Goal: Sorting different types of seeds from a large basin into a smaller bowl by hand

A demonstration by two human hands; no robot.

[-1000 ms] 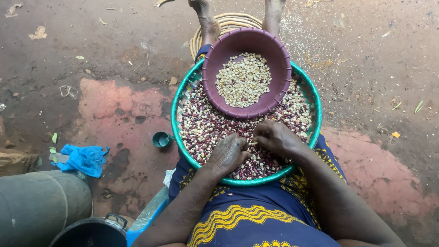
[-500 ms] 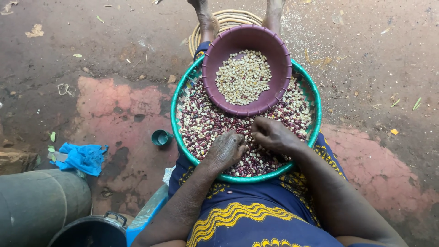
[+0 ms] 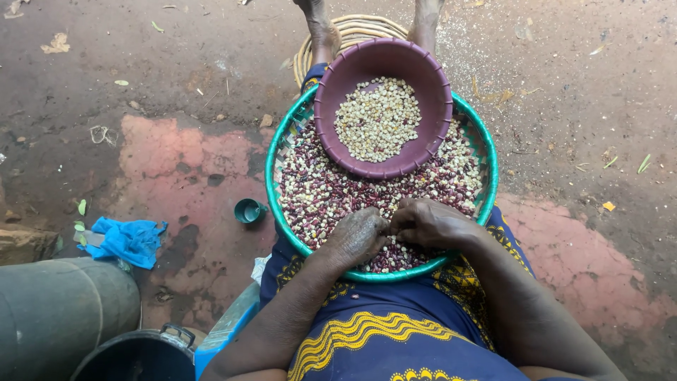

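where both hands (image 3: 395, 229) meet, mixed beans (image 3: 331, 197)

no packages, labels, signs (or screens)

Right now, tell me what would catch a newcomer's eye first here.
A green-rimmed tray of dark red and white beans fills the centre, on the person's lap. A maroon bowl of pale beans sits on its far half. At the near edge the left hand and right hand meet among the beans.

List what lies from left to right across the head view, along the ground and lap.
Blue cloth → small teal cup → left hand → right hand → green rim of the bean tray
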